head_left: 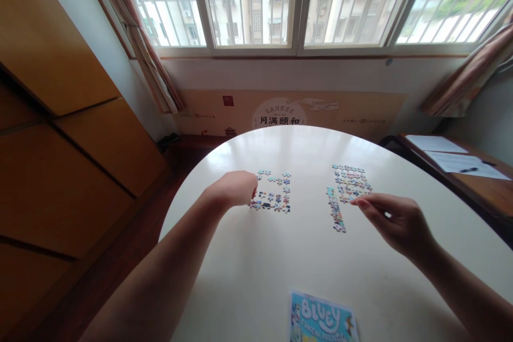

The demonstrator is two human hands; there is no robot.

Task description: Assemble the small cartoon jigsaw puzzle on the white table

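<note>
My left hand point(236, 187) is curled with its fingertips down at the left side of a partly joined jigsaw puzzle point(286, 189). This puzzle forms a rough frame with gaps inside. The back of the hand hides most of its fingers and whatever they hold. Thumb and index finger of my right hand point(396, 219) are pinched together beside the lower edge of a group of puzzle pieces point(352, 179) set out in rows. Anything between those fingertips is too small to make out. A narrow strip of puzzle pieces point(335, 211) lies just left of that group.
A blue Bluey picture sheet point(323, 318) lies at the near edge of the round white table point(256, 278). Papers point(467, 163) rest on a brown side table at right. Wooden cabinets point(60, 171) stand at left, and a barred window is behind.
</note>
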